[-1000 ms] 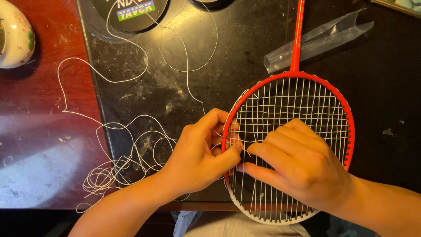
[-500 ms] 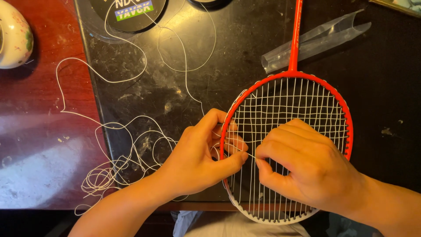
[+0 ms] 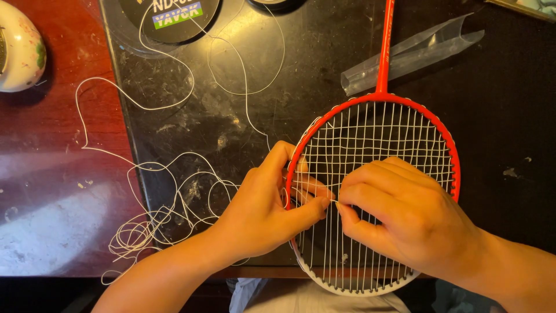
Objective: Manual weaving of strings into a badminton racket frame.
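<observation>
Here, left hand (image 3: 263, 206) gripping the racket (image 3: 370, 191) frame, thumb over the strings. Right hand (image 3: 405, 217) pinching, seemingly, a white string (image 3: 174, 191).

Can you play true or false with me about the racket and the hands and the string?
1. Both hands touch the racket strings. True.
2. The racket frame is blue. False: it is red, with a white part near the person.
3. Loose white string lies tangled left of the left hand. True.
4. The right hand holds scissors. False: it pinches a string, with no tool.
5. The clear tube lies inside the racket head. False: it lies beside the handle.
</observation>
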